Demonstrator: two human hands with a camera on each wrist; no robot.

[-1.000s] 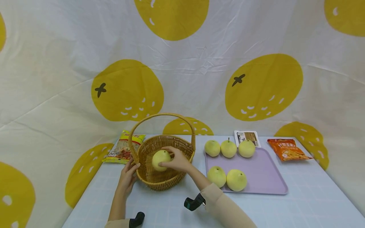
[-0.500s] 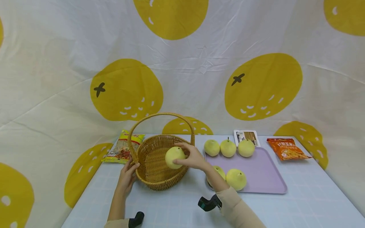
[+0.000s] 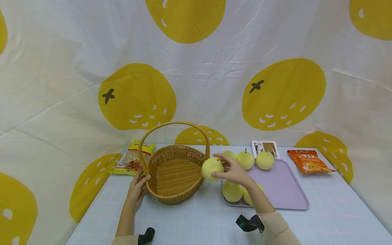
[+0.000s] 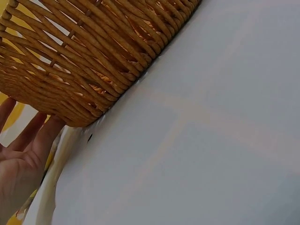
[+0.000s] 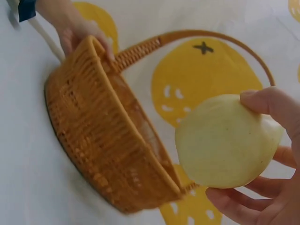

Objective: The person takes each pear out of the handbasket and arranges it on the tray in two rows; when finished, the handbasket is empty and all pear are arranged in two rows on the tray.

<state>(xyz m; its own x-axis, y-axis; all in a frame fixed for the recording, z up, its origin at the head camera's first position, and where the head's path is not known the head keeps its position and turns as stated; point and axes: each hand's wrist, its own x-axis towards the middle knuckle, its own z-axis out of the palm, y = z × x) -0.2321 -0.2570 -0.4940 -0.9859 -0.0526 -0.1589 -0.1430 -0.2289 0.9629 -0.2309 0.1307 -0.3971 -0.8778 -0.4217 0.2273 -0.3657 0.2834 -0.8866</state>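
My right hand (image 3: 234,172) holds a round pale yellow pear (image 3: 212,169) between thumb and fingers, just off the right side of a wicker basket (image 3: 176,197). In the right wrist view the pear (image 5: 225,140) is held up beside the basket's rim. My left hand (image 3: 137,190) grips the basket's left rim at the foot of its arched handle, thumb over the edge. From the left wrist, its fingers (image 4: 44,133) show against the outer weave. The bare woven floor of the basket is visible. Several more pears (image 3: 232,191) sit on a lilac tray (image 3: 283,183), partly hidden by my right hand and forearm.
Behind the basket on the left lies a yellow snack bag (image 3: 131,160). An orange snack packet (image 3: 309,160) is to the right of the tray, and a flat white-edged package (image 3: 265,147) lies behind the pears. A printed cloth (image 3: 211,98) hangs along the table's back edge.
My right hand has lifted the pear out of the basket and carried it right, past the rim toward the tray. The left hand and the basket have stayed put.
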